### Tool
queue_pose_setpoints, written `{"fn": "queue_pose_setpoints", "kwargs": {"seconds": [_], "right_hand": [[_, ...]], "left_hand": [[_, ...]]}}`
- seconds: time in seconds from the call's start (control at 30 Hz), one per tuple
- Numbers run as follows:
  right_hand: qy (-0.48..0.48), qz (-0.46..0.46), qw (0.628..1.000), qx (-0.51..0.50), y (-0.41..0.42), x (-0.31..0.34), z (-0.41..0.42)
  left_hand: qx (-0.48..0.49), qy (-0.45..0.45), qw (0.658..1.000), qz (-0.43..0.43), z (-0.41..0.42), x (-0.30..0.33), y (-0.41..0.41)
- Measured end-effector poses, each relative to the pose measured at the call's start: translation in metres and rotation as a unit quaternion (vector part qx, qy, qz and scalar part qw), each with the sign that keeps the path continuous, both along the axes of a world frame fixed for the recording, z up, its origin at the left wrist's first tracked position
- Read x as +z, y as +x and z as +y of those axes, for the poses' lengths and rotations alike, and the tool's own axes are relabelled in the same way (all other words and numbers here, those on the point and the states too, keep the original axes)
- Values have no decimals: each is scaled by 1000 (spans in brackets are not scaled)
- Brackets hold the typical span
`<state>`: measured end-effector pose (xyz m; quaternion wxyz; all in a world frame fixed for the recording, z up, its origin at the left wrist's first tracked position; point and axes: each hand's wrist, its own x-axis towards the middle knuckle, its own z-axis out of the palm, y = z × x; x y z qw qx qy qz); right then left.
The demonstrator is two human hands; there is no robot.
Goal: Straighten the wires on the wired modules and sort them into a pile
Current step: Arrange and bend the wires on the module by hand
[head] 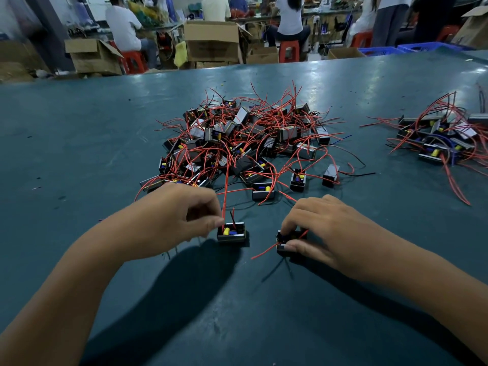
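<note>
Teal surface [79, 143], tangled heap of wired modules [245, 143] mid-surface; left hand [179, 215] grip pinching a red wire [224, 207] above one module [231, 232]; right hand [324, 231] grip curled round another module [287, 240]; sorted pile [438, 138] far right

No text or label can be read.
</note>
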<state>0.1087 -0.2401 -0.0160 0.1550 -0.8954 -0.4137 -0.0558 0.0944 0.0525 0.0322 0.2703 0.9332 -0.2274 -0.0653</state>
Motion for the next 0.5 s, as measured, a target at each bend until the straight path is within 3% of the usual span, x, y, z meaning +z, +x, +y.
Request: {"fn": "queue_pose_setpoints", "kwargs": {"seconds": [0.23,0.5], "right_hand": [[-1,2,1000,5,1,0,1],[0,1,1000,26,7,4,-7]], "left_hand": [[76,-3,997,-14,-11,-22,10],[73,22,997,-29,-19,-34,11]]}}
